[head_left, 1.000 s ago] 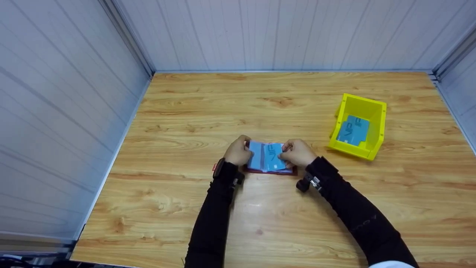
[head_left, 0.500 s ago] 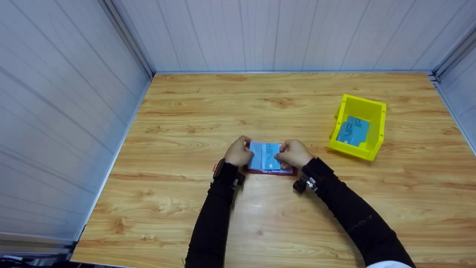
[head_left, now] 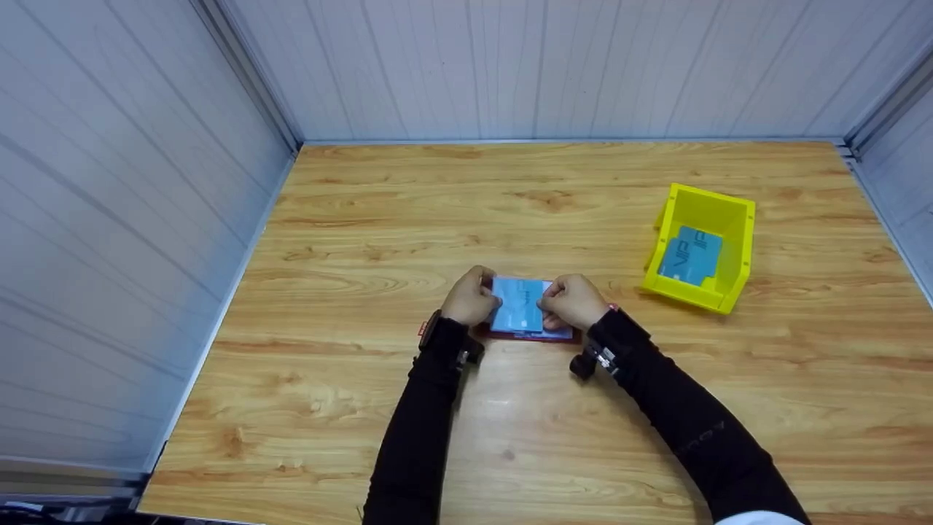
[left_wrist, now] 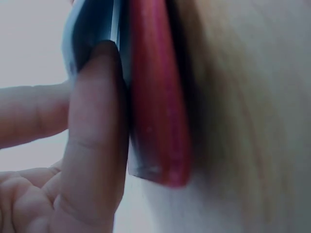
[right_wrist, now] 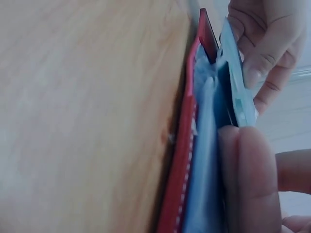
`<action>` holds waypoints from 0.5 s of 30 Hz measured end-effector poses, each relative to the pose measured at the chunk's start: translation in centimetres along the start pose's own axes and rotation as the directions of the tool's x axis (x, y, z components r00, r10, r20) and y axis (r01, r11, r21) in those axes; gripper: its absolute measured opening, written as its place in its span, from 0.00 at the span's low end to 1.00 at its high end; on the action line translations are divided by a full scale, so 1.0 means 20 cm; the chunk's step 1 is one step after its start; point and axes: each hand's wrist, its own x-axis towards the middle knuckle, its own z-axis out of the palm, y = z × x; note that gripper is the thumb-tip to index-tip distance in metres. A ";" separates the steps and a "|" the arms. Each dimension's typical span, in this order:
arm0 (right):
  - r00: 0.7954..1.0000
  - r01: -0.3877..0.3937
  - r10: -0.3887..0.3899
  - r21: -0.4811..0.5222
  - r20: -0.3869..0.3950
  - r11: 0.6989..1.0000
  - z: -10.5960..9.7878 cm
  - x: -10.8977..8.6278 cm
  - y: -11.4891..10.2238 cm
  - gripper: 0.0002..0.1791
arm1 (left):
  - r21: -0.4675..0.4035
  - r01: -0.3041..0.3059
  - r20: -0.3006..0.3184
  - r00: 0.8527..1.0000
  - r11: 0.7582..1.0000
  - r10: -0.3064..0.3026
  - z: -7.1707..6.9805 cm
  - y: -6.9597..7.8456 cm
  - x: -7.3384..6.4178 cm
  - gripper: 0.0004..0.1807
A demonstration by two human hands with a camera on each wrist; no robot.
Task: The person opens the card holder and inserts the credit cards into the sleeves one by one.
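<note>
On the counter (head_left: 379, 219), approx. mid btwn its L and R edges, we see the L hand (head_left: 466, 297), fingers pinching the L edge of a clear sleeve (head_left: 503, 319). A blue card (head_left: 526, 306) looks mostly inside that sleeve, lifted off the red wallet (left_wrist: 158, 102) below; R hand's (head_left: 574, 302) fingers pinch the card's R edge. Toward the counter's rear R corner, we've a yellow bin (head_left: 738, 244) w/ blue VIP cards (head_left: 690, 255) in it.

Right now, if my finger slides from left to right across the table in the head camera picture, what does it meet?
The person's left grip → the blue card → the right grip → the yellow bin.
</note>
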 end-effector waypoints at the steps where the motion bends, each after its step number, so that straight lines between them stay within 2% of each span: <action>1: 1.000 0.006 -0.006 -0.004 0.000 1.000 0.00 0.00 0.00 0.05 | -0.005 0.004 0.002 1.000 1.000 -0.004 0.00 0.00 0.00 0.27; 15: 0.999 0.040 -0.040 -0.013 0.001 0.999 0.05 0.00 -0.03 0.04 | -0.027 0.004 0.011 1.000 1.000 -0.004 0.00 0.00 -0.01 0.27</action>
